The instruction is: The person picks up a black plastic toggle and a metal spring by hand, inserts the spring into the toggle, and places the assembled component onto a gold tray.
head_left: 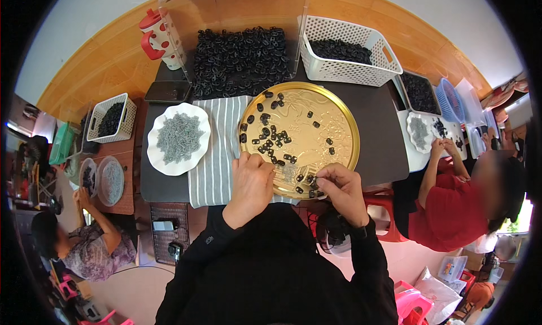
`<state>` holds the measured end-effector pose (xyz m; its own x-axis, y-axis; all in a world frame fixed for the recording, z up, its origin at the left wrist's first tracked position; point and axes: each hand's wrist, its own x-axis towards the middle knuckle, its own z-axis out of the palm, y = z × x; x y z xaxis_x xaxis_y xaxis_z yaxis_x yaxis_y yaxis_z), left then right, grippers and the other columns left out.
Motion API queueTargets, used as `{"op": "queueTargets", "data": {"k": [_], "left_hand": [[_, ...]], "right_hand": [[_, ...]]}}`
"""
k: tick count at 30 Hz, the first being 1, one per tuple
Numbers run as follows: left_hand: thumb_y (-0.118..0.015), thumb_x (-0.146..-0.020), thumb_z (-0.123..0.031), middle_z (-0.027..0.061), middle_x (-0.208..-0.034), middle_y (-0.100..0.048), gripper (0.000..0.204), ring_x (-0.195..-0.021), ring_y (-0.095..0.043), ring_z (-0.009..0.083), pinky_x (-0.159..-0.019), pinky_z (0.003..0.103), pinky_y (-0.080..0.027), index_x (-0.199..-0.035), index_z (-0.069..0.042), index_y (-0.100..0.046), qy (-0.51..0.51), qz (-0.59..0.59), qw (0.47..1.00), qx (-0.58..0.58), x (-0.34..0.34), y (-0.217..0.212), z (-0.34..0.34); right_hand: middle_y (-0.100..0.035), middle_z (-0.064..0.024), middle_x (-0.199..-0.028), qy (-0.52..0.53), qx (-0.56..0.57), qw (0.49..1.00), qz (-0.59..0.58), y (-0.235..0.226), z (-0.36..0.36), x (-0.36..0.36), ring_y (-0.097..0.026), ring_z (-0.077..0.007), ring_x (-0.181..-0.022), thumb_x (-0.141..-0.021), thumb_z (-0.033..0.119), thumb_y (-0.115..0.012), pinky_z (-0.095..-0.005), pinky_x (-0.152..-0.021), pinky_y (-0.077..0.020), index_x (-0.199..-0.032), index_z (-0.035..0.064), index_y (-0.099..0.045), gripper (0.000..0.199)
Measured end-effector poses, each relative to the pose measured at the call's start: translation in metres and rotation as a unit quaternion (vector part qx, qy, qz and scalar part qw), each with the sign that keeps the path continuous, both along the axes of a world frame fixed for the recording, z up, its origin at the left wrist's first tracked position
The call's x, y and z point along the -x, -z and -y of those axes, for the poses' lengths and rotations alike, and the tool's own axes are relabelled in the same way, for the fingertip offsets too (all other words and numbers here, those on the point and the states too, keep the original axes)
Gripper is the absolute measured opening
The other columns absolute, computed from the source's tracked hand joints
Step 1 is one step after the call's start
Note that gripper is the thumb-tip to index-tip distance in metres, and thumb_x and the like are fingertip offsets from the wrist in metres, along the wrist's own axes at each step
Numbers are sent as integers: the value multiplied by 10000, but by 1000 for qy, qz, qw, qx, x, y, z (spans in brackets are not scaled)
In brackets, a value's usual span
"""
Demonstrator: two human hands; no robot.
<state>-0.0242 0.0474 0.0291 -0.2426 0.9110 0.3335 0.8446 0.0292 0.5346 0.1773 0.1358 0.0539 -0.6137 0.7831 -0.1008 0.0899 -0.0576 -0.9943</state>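
A round golden tray (353, 150) lies in front of me with small black plastic pieces (275, 136) scattered over it. A small cluster of clear bits (289, 171) is near its front edge. My left hand (252, 181) rests over the tray's near left rim with fingers curled together; what they hold, if anything, is hidden. At the near right rim, my right hand (342, 190) has thumb and forefinger pinched on a small black plastic piece, beside several others. Left of the tray, a white scalloped plate (157, 162) holds a heap of small greyish clear parts (180, 137).
A striped cloth (217, 156) lies partly under the tray. Behind stand a clear bin (189, 20) of black pieces, a white perforated basket (350, 71), a dotted tumbler (169, 48) and a dark phone (167, 91). People work at tables on the left (99, 249) and right (451, 212).
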Motion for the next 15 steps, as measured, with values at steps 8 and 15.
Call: {"op": "queueTargets", "data": {"k": [8, 15], "left_hand": [[-633, -709, -25, 72, -809, -536, 124, -847, -478, 267, -758, 393, -316, -827, -44, -668, 1, -65, 997, 30, -12, -3, -17], [-615, -676, -25, 86, -804, -516, 134, -831, -483, 270, -750, 391, -330, -808, -23, -639, 38, -123, 990, 50, -17, -3, -26]], "right_hand": [[-581, 3, -823, 2, 65, 997, -49, 19, 5, -6, -527, -45, -767, -843, -43, -569, -192, -689, -429, -916, -22, -591, 79], [-575, 5, -832, 0, 82, 994, -68, 24, -2, -7, -528, -49, -770, -843, -68, -559, -195, -697, -428, -918, -21, -587, 92]]}}
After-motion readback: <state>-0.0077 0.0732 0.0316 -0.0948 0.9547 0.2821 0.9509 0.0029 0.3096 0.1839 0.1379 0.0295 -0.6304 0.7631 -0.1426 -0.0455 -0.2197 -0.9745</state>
